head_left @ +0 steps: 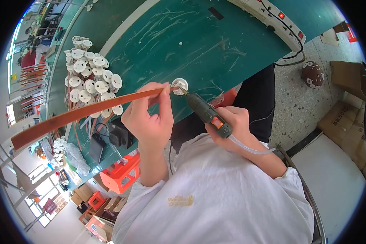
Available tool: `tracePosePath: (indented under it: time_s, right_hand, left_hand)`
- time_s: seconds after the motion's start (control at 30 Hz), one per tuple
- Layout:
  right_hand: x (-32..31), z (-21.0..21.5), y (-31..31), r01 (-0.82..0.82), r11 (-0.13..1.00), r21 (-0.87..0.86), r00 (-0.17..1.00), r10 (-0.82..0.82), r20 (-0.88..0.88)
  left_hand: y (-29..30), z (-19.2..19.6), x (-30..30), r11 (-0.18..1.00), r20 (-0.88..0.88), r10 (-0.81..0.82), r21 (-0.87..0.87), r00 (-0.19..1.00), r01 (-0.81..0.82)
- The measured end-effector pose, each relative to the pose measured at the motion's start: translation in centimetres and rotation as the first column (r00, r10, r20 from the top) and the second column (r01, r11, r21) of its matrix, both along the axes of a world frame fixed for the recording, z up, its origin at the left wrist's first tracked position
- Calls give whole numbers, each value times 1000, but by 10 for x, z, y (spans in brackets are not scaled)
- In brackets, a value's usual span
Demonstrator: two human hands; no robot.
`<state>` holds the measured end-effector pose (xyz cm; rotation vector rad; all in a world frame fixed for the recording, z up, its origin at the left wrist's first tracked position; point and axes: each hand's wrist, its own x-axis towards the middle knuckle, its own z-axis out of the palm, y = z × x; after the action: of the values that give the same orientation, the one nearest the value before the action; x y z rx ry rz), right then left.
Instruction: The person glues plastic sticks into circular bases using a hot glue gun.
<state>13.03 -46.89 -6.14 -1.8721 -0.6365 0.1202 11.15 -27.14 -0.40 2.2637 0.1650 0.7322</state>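
Observation:
My left hand (150, 114) pinches a long, flat reddish-brown strip (85, 110) near its right end, and the rest of it reaches far out to the left. At that end sits a small round white disc (179, 86), by my fingertips. My right hand (232, 126) is wrapped round a dark green glue gun (205, 113), its nozzle pointing at the disc and seeming to touch it. From the gun's rear a translucent glue stick (252, 150) sticks out over my right forearm. Whether fresh glue lies on the disc is too small to tell.
Left on the green table (215, 53) lies a pile of white discs on brown strips (91, 75). A black device (120, 134) stands at the table's near edge, above an orange stool (122, 175). A white power strip (278, 20) runs along the far right. Cardboard boxes (341, 126) stand at right.

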Motion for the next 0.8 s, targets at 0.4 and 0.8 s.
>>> tracePosePath:
  time_s: [0.4,0.8]
  right_hand:
    - [-1,2,-3,-18,1000,-8,1000,18,-2]
    - [-6,8,-4,-28,999,-39,994,24,-103]
  left_hand:
    - [2,-3,0,1000,1,2,6,1000,-2]
    - [17,20,-3,986,-163,-167,-55,972,160]
